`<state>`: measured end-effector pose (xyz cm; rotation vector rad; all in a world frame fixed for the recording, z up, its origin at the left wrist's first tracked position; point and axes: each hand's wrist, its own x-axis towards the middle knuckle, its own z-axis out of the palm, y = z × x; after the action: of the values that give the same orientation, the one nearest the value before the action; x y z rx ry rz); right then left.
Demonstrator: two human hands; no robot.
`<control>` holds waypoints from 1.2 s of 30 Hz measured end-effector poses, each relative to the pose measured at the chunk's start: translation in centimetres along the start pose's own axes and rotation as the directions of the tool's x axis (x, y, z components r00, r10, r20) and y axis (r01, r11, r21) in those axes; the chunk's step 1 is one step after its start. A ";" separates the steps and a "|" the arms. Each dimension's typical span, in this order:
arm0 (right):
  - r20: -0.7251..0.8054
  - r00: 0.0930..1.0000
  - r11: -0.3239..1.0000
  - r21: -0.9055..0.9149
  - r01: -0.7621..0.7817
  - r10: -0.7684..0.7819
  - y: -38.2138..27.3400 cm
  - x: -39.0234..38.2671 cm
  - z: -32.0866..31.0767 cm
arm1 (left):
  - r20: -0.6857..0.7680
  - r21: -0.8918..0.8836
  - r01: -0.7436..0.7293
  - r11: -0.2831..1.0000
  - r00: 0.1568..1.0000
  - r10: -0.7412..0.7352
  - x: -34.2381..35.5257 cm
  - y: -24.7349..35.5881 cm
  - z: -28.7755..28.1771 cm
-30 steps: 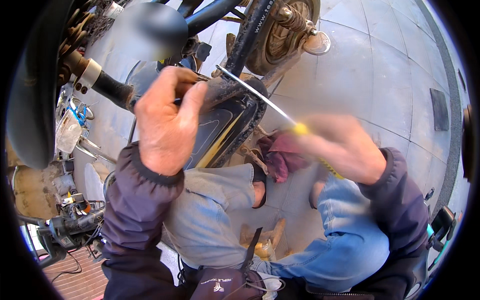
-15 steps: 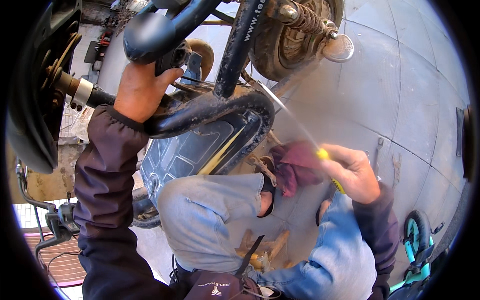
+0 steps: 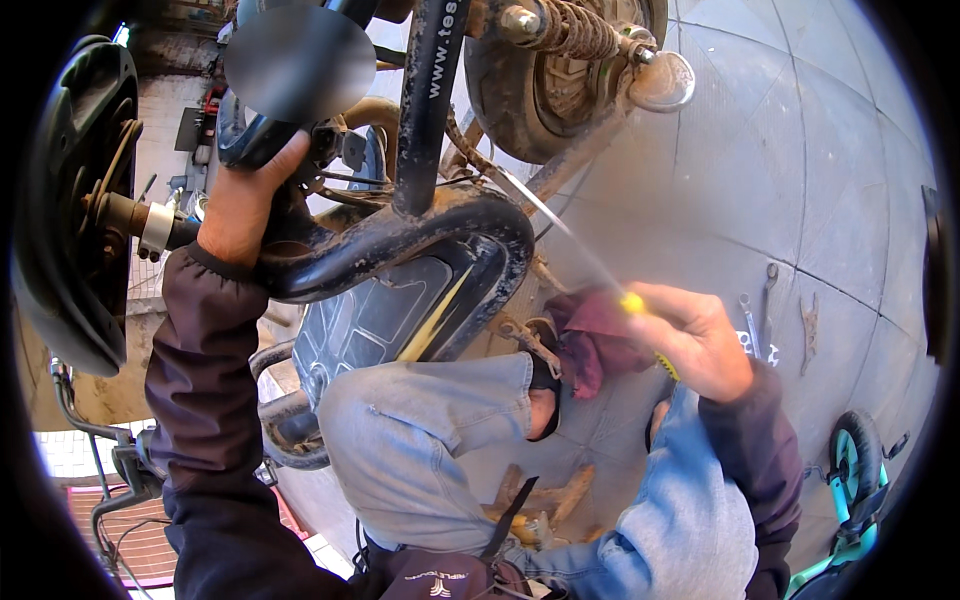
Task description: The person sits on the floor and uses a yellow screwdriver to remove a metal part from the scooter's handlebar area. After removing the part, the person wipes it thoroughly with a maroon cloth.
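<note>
My left hand [image 3: 245, 205] grips the black curved frame tube [image 3: 400, 235] of a scooter lying tipped in front of me, near its upper left end. My right hand [image 3: 695, 340] holds a yellow-handled screwdriver [image 3: 560, 225]; its long metal shaft points up and left toward the frame under the rear wheel [image 3: 545, 80] and spring. The scooter's dark footboard [image 3: 380, 315] with a yellow stripe lies just below the tube. A maroon rag [image 3: 590, 335] rests by my right hand, over my knee.
A black wheel with a brake disc and axle [image 3: 85, 210] fills the left edge. Wrenches [image 3: 760, 310] lie on the grey paved floor at right. A small teal scooter [image 3: 855, 470] stands at lower right. Wooden pieces [image 3: 545, 495] lie between my legs.
My left hand has moved from the middle of the frame up and left to grip the tube's upper end. The right hand with the screwdriver has stayed nearly in place, blade still at the frame.
</note>
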<state>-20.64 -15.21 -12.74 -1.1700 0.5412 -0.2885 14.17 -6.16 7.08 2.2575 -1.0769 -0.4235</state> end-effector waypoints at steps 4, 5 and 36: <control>0.001 1.000 1.000 -0.016 0.003 -0.003 0.2 0.1 0.0 | -0.031 -0.283 -0.038 0.958 0.999 0.031 0.6 -0.1 0.8; 0.004 1.000 1.000 -0.018 0.003 -0.003 0.1 0.2 0.1 | -0.024 -0.294 -0.027 0.955 0.999 0.021 0.5 0.1 0.8; -0.059 0.782 0.620 -0.647 0.443 -0.620 -2.5 12.0 2.0 | 0.022 -0.113 0.015 0.993 1.000 -0.012 0.5 -0.6 0.2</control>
<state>-9.31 -20.35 -12.91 -1.9490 0.5278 -0.8669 14.68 -6.32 6.50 2.1657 -1.0229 -0.5027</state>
